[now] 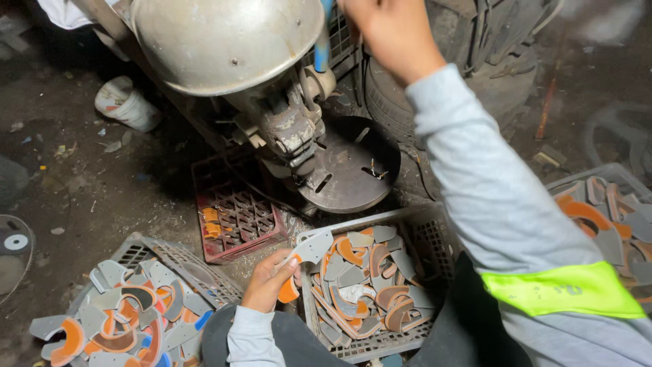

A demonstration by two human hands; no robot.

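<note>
My left hand point(266, 282) grips a curved grey and orange cut piece point(303, 257) at the left rim of a grey plastic crate point(424, 228) filled with several similar pieces. My right hand point(388, 30) is raised at the top of the view, closed around a blue lever handle point(324, 37) on a worn metal press machine point(234, 41). Below the machine's head sits its round dark work plate point(350, 163), with nothing visible on it.
A second crate point(153, 248) of grey and orange pieces lies at lower left, a third point(611, 173) at right. A red crate point(231, 217) with a few orange bits sits under the machine. A white bucket point(125, 102) stands on the dirty floor.
</note>
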